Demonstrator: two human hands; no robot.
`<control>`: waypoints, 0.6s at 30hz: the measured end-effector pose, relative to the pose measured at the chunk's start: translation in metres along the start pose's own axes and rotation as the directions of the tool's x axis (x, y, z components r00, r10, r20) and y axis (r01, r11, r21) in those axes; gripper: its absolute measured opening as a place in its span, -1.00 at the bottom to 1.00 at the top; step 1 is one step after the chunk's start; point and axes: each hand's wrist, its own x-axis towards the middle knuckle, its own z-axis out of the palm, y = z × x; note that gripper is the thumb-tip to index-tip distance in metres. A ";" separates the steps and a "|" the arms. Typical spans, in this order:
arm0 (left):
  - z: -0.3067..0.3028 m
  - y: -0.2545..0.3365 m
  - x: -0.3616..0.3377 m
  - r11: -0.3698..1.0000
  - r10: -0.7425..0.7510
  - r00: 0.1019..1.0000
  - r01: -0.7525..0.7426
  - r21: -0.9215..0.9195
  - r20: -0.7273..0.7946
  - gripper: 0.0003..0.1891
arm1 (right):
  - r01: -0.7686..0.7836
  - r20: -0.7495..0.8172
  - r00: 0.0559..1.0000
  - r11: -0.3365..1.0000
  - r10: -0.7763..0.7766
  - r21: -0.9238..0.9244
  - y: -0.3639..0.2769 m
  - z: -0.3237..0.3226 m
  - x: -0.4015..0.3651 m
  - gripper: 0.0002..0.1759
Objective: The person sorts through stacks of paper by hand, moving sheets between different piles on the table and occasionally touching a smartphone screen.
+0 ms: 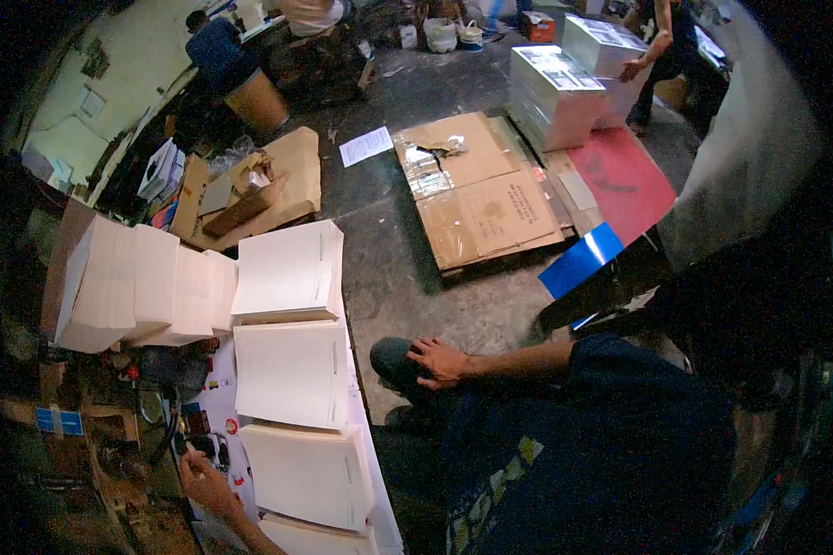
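The nearest stack [307, 476] sits at 3 o'clock from my curled left hand [208, 481], its pinch unclear; my right hand [442, 364], spread, rests farther, toward 2 o'clock.

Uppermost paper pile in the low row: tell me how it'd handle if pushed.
The paper pile would probably slide apart, since layered sheets show along its edge. It looks thick, so likely heavy; lying flat, it seems unlikely to tip.

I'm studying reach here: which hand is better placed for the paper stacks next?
Probably the left hand: it's close beside the paper stacks, while the right hand rests farther off, apparently on a knee.
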 end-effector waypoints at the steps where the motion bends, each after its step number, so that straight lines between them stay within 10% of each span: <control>1: 0.000 0.005 -0.001 0.992 -0.022 1.000 0.024 -0.120 0.023 -0.77 | -0.006 -0.004 1.000 1.000 0.006 -0.004 0.001 0.000 0.001 -0.28; 7: -0.027 0.053 -0.011 0.990 0.013 0.983 0.013 -0.142 0.184 -0.78 | -0.038 0.035 0.999 0.996 0.035 0.078 0.005 0.007 0.001 -0.24; 10: -0.040 0.068 -0.032 0.998 0.044 0.984 -0.037 -0.044 0.171 -0.76 | 0.039 -0.210 0.977 0.998 -0.030 0.039 0.011 0.016 0.002 -0.42; 12: -0.042 0.065 -0.055 0.987 -0.005 0.977 0.040 -0.157 0.214 -0.76 | -0.204 -0.073 0.956 0.824 0.283 0.529 0.014 0.005 0.009 -0.57; 17: -0.060 0.124 -0.107 0.964 0.130 0.964 -0.068 -0.256 0.233 -0.89 | -0.243 -0.251 0.791 0.664 0.558 0.707 0.014 -0.022 -0.006 -0.63; 18: -0.061 0.135 -0.117 0.935 -0.012 0.968 0.100 -0.341 0.250 -0.89 | -0.214 -0.296 0.759 0.651 0.580 0.728 0.013 -0.040 -0.006 -0.64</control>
